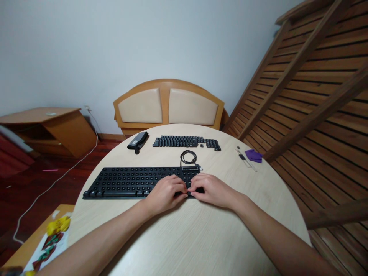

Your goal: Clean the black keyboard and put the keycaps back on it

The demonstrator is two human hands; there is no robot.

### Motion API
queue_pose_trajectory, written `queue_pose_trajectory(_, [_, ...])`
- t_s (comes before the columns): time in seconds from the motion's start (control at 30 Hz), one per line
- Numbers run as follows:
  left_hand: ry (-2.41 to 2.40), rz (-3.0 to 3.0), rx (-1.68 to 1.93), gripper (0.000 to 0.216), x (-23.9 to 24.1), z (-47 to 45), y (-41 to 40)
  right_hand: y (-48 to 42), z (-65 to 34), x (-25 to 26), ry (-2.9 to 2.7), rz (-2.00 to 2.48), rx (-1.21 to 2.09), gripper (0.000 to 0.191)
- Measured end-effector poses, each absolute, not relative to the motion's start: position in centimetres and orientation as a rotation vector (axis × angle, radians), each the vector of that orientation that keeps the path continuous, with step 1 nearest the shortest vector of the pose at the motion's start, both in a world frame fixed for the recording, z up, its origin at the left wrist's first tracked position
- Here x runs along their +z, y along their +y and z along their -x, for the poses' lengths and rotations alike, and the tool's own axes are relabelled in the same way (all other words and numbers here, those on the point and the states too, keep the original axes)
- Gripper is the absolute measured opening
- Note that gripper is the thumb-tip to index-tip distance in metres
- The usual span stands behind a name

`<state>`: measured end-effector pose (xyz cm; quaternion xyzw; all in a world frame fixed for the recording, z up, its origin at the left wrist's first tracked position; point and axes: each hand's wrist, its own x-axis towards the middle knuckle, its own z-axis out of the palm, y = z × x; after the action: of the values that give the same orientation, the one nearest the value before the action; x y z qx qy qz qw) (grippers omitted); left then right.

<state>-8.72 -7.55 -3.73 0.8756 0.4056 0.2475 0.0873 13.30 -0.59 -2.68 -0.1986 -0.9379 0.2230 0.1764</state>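
Note:
A black keyboard (123, 182) lies near the front of the round table, with most of its key positions bare. A few keycaps sit along its front row. My left hand (169, 191) and my right hand (212, 188) meet over the keyboard's right end. Both are closed, thumbs and forefingers pinched around a small dark keycap (189, 194), mostly hidden by the fingertips. Behind the keyboard its cable (188, 157) is coiled. Loose black keycaps (176, 141) stand in rows farther back on the table, with a smaller group to their right.
On the round table (201, 237) there is a dark folded pouch (138, 142) at back left. A purple cloth (253, 156) and a thin wire tool (246, 159) lie at right. A wooden slatted panel (310, 115) leans beside the table, and a headboard (169, 86) stands behind.

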Motion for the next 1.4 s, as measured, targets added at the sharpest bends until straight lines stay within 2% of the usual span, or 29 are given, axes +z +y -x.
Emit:
queue_pose_trajectory(0.4, [1.187, -2.631, 0.738, 0.016, -4.4, 8.9, -7.3, -1.5, -13.0, -2.7, -2.775, 0.592, 0.336, 0.013])
queue_pose_trajectory(0.83, [1.254, -2.715, 0.57, 0.011, -4.0, 8.8, -7.7, 0.1, -13.7, -2.8, -2.728, 0.489, 0.39, 0.012])
queue_pose_trajectory(1.0, [1.229, -2.706, 0.582, 0.01, -4.1, 8.9, -7.7, 3.4, -15.7, -3.7, -2.509, 0.825, 0.254, 0.02])
queue_pose_trajectory(1.23, [1.222, -2.709, 0.586, 0.01, -4.3, 9.0, -7.7, 8.4, -18.9, -6.9, -2.271, 1.335, 0.053, 0.04])
queue_pose_trajectory(1.4, [1.228, -2.704, 0.589, 0.01, -4.3, 8.9, -7.7, 9.8, -18.3, -8.2, -2.167, 1.496, 0.017, 0.058])
